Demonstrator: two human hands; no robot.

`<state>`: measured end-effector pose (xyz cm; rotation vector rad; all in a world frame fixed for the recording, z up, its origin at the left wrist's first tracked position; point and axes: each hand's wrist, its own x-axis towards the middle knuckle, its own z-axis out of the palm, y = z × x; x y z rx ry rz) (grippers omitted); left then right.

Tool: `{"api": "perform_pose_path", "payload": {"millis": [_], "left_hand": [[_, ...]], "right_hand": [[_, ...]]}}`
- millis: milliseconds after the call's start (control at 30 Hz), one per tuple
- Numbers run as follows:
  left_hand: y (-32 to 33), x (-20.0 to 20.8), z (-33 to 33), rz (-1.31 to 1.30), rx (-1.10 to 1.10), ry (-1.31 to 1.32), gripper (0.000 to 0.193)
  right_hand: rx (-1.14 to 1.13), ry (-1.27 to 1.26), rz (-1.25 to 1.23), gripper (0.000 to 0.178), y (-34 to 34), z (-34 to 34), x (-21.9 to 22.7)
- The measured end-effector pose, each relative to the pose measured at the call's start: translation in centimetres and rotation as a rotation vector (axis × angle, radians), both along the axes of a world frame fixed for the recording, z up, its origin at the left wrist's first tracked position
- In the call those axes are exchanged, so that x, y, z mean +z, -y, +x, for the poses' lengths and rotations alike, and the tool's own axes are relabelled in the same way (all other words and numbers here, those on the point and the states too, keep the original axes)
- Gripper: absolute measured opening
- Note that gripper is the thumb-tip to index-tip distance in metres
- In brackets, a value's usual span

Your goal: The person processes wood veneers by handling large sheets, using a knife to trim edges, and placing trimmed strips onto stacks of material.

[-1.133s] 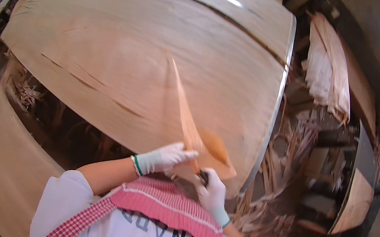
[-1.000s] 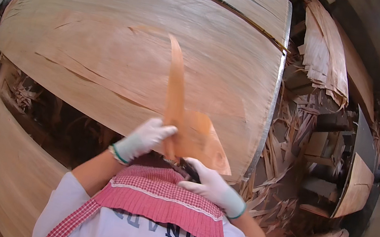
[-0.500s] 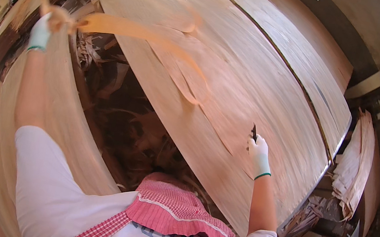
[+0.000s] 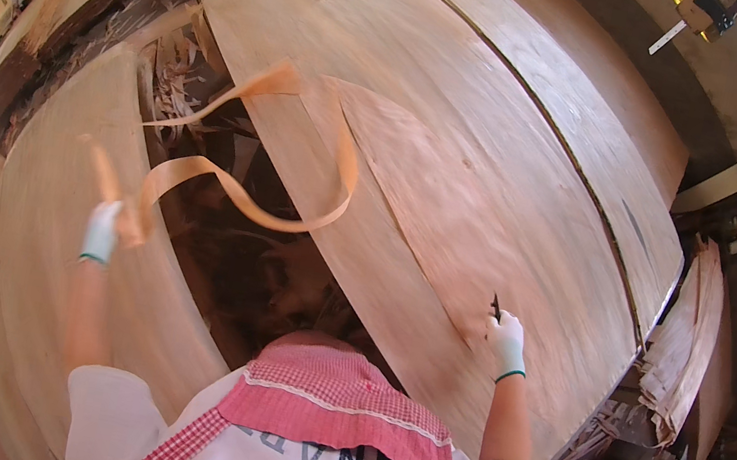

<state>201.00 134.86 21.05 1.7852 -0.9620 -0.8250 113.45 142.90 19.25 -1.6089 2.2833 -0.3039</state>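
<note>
My left hand [image 4: 102,232], in a white glove with a green cuff, is closed on one end of a long, thin wood veneer strip [image 4: 246,199]. The strip curls through the air over the dark gap and loops back above the large veneer sheet. My right hand [image 4: 507,343], gloved the same way, grips a small dark knife [image 4: 496,306] whose tip points up and away. It is over the right part of the broad veneer sheet [image 4: 400,48]. A pinkish veneer piece [image 4: 426,181] with a long raw edge lies on that sheet.
Another veneer stack [image 4: 26,268] stands at my left. Between the two stacks is a dark gap [image 4: 255,259] littered with scraps. Veneer bundles [image 4: 687,335] and boxes sit beyond the right edge. A dark seam [image 4: 532,86] crosses the far part of the big sheet.
My left hand has swung back toward me, and the veneer strip has come off the sheet into a loose loop. My right hand with the knife has shifted slightly nearer.
</note>
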Motion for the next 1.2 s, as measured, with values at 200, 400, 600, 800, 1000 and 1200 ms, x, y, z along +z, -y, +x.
{"api": "perform_pose_path", "payload": {"millis": [200,400,600,800,1000,1200], "left_hand": [[6.6,4.2,-18.0,-0.091,-0.37,-0.161,0.032],[12.7,7.5,-19.4,-0.102,-0.44,-0.145,0.038],[17.7,1.2,-23.6,-0.009,-0.299,-0.385,0.033],[19.0,7.3,-22.1,-0.018,-0.579,0.005,0.027],[19.4,10.8,-23.5,-0.171,-0.922,0.316,0.027],[21.4,25.2,-18.5,-0.292,-0.67,0.247,0.023]], "right_hand": [[-0.133,0.249,-0.035,0.027,0.6,-1.7,-1.4],[-0.135,0.231,-0.263,0.034,3.2,4.1,1.6],[0.005,0.482,-0.191,0.027,8.6,14.1,0.5],[-0.055,0.826,-0.02,0.023,16.1,27.4,9.3],[0.069,1.257,0.026,0.027,28.0,42.4,17.3],[0.188,1.337,-0.114,0.024,33.6,46.2,25.7]]}}
